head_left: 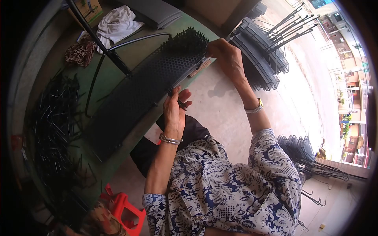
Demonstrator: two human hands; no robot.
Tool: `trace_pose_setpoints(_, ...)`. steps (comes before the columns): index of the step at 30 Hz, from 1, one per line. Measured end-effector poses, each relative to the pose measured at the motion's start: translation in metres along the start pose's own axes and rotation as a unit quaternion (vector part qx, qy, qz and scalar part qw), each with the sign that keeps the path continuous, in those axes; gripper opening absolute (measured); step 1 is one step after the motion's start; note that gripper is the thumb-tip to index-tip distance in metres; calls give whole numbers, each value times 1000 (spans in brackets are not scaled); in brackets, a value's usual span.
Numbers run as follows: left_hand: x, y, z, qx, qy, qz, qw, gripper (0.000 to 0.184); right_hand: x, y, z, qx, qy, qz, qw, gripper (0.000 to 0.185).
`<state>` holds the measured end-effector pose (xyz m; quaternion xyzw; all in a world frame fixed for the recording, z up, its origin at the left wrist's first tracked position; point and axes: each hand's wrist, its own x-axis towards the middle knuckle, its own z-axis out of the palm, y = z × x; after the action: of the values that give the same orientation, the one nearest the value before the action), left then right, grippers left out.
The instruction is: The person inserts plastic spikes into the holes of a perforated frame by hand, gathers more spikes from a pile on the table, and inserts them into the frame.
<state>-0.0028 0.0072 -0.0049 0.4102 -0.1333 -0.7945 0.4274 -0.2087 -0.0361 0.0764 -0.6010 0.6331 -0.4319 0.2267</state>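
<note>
A long black perforated metal panel (138,84) lies slantwise on the green table, with small dark pieces along its near edge. My left hand (176,108) is at that edge, its thumb and finger against it. Its other fingers curl around something small and black. At the panel's far right corner is my right hand (226,57), fingers bent and pressed together. What they pinch, if anything, is hidden. A heap of small black spiky pieces (187,41) sits on the panel's far end, beside my right hand.
Thin black rods (55,118) lie heaped on the green table (108,167) at left. A bent black rod frame (118,63) rises behind the panel. White cloth (118,25) lies farther back. Stacked mesh racks (256,55) stand at right; a red stool (126,208) is below.
</note>
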Motion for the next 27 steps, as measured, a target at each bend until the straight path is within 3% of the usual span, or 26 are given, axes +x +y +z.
trace_pose_setpoints(2, -3, 0, 1, 8, -22, 15, 1000, 30, 7, 9, 6, -29, 80, -50, 995, 12)
trace_pose_setpoints(5, -9, 8, 11, 44, -42, 43, 997, 30, 14, 17, 12, -62, 108, -96, 988, 10)
trace_pose_setpoints(8, -7, 6, 5, 35, 25, -28, 999, 25, 19, 25, 20, -63, 127, -133, 981, 8)
trace_pose_setpoints(11, -6, 1, 0, 25, -39, 5, 999, 23, 19, 20, 15, -76, 111, -128, 983, 8)
trace_pose_setpoints(27, -17, -6, 20, 55, -40, -5, 998, 26, 31, 25, 9, -87, 55, -100, 990, 8)
